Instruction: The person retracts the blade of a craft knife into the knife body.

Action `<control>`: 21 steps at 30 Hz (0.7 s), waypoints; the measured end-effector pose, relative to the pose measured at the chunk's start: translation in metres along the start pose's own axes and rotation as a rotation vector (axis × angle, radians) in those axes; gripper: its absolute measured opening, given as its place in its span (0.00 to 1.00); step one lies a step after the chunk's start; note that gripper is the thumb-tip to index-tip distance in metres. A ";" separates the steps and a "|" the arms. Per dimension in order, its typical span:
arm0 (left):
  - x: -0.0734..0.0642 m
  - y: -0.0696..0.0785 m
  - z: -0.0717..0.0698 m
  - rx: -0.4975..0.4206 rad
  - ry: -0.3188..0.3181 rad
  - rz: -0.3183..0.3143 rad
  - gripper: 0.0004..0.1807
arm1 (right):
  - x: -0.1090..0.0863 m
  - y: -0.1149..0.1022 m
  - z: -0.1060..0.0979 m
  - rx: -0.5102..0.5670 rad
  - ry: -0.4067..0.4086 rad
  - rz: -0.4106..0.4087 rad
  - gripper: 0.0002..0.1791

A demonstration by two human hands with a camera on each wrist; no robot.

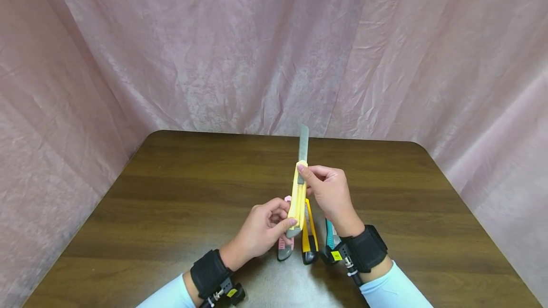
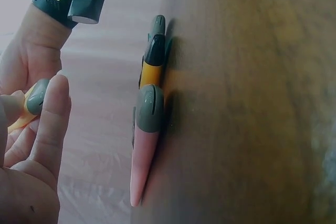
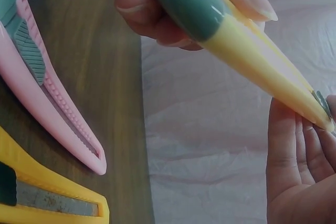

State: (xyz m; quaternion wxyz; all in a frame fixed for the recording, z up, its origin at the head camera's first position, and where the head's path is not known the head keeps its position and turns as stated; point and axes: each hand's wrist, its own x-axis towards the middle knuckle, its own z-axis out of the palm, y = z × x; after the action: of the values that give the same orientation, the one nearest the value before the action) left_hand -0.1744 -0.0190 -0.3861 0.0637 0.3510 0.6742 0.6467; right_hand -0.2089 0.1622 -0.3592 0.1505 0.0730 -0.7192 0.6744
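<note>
A pale yellow box cutter (image 1: 296,203) with a grey end cap (image 3: 194,6) is held up over the table, its long blade (image 1: 303,144) sticking out away from the person. My left hand (image 1: 262,227) grips the capped end between thumb and fingers. Higher up, near the blade end, my right hand (image 1: 330,194) pinches the body, its thumb over the grey slider (image 3: 321,103). Below the hands lie a pink box cutter (image 2: 146,153), a yellow-and-black one (image 1: 310,239) and a teal one (image 1: 330,234), partly hidden by the right wrist.
The cutters lie on a dark brown wooden table (image 1: 192,184) with rounded far corners. Pink curtains (image 1: 239,51) hang behind it and along both sides. Each wrist wears a black band (image 1: 210,274) with a small camera.
</note>
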 end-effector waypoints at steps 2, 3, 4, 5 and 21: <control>0.000 0.000 0.000 0.003 0.000 0.004 0.07 | 0.000 0.000 0.000 -0.002 0.001 -0.001 0.15; 0.000 0.000 0.000 0.006 0.002 0.005 0.07 | 0.000 0.000 0.000 -0.001 0.001 -0.001 0.15; 0.000 0.000 0.000 0.008 0.004 0.005 0.07 | 0.000 0.000 0.000 -0.005 0.001 -0.001 0.15; 0.000 -0.005 0.000 0.007 0.005 0.008 0.07 | 0.000 0.000 0.000 -0.007 0.000 -0.001 0.15; 0.000 -0.032 -0.001 0.031 0.020 0.000 0.07 | -0.009 -0.032 0.006 -0.043 -0.019 -0.036 0.10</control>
State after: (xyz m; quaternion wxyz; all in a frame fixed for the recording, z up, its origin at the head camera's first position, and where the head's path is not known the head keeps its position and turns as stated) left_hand -0.1876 -0.0172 -0.4156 0.0518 0.3454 0.6848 0.6396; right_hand -0.1911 0.1532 -0.3318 0.1574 0.0888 -0.7334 0.6553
